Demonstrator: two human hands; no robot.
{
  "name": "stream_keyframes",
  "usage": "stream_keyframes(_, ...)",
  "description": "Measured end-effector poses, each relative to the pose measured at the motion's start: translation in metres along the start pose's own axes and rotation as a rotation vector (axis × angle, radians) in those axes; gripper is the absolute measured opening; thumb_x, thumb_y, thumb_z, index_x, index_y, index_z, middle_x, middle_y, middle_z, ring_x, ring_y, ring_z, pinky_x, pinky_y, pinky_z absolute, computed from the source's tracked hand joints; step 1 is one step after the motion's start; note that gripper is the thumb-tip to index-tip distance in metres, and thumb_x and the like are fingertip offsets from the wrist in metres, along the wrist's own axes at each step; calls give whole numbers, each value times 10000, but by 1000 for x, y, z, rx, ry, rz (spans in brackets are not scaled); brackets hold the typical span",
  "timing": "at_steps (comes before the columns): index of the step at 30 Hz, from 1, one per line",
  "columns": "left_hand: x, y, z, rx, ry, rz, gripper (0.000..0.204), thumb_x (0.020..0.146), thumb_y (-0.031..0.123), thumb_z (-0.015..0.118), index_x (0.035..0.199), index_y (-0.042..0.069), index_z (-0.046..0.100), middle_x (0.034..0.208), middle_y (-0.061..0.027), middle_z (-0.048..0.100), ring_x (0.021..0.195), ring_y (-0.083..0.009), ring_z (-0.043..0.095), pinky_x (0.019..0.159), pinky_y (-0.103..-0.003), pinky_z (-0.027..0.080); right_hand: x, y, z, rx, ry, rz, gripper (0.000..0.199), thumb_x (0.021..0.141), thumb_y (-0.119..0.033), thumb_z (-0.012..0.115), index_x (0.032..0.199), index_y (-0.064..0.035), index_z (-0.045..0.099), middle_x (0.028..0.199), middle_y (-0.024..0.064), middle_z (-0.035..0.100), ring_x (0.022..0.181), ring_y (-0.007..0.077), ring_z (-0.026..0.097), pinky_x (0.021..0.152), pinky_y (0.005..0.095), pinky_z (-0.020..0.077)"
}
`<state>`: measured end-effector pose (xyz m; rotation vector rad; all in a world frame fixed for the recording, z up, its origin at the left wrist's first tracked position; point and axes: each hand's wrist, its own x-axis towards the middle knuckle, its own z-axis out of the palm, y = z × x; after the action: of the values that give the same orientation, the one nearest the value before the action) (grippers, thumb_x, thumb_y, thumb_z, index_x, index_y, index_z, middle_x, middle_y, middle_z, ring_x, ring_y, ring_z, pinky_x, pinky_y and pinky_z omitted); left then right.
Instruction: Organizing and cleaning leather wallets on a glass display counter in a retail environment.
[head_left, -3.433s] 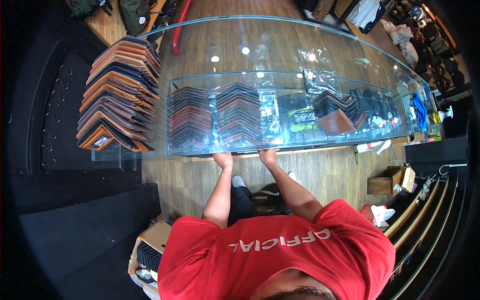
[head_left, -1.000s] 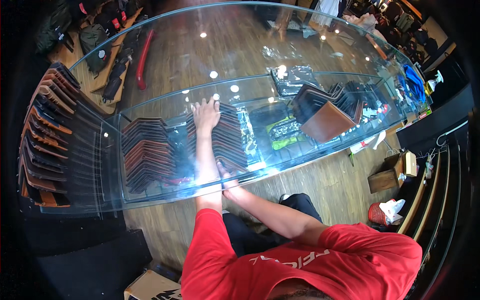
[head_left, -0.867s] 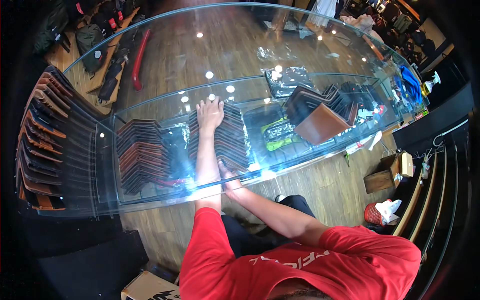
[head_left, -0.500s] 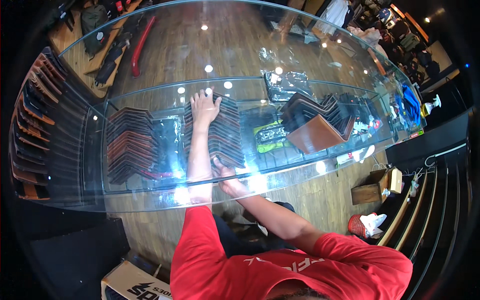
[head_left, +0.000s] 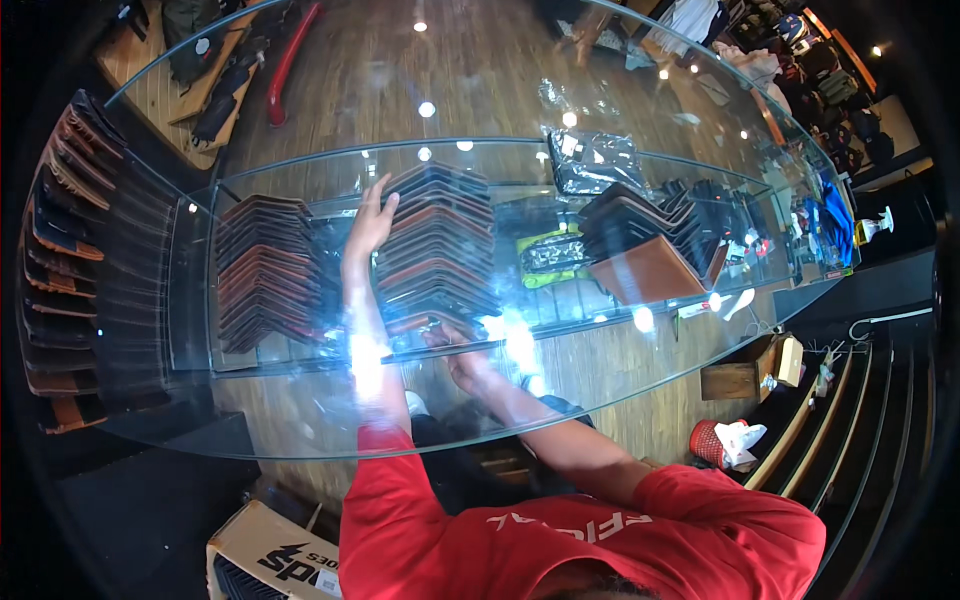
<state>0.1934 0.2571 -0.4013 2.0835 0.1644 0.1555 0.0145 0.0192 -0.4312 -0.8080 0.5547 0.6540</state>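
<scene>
Left hand [head_left: 368, 222] lifted off wallet rows [head_left: 437, 250] (three visible), open, empty, right hand [head_left: 462, 358] unclear.

Glass shelf [head_left: 560, 315] carries 3 wallet rows [head_left: 262, 270].

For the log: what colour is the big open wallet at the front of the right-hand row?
Tan brown, seen in the head view: the open wallet leans against darker ones.

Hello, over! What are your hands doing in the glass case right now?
Left hand open, reaching deep beside the middle stack of wallets. Right hand at that stack's near end, grip unclear. Glare on the glass top hides detail.
</scene>
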Motion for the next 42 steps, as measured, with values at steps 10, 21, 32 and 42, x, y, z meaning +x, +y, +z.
stream_keyframes(10, -106, -3, -5, -681, 176, -84, 588, 1099, 397, 411, 1548, 21, 365, 1559, -194, 436, 1486, -294, 359, 1230, -379, 249, 6, -22, -16, 247, 72, 5, 668, 932, -311, 757, 1414, -57, 370, 1387, 134, 534, 1257, 298, 617, 841, 245, 588)
stream_keyframes(21, -233, -87, 117, -409, 518, -269, 655, 1078, 385, 456, 1588, 25, 258, 1516, -223, 426, 1399, -300, 433, 1177, -414, 316, -18, -27, -37, 33, 390, -228, 510, 936, -132, 682, 1395, -34, 482, 1226, 119, 606, 1167, 231, 601, 973, 409, 517)
stream_keyframes(32, -261, -73, 123, -306, 408, -674, 734, 1077, 509, 428, 1594, 25, 238, 1554, -219, 388, 1403, -311, 398, 1175, -411, 291, 14, -25, -82, -1362, 245, -644, 521, 932, 28, 608, 1432, 15, 463, 1286, 187, 578, 1121, 293, 624, 969, 406, 505)
stream_keyframes(42, -256, -56, 90, 952, 535, 396, 968, 724, 117, 712, 1588, 25, 285, 900, -174, 662, 777, -334, 645, 690, -466, 506, -9, -47, -57, -1215, 174, -983, 518, 981, -49, 534, 1481, 3, 411, 1314, 272, 543, 1216, 445, 539, 1059, 485, 427)
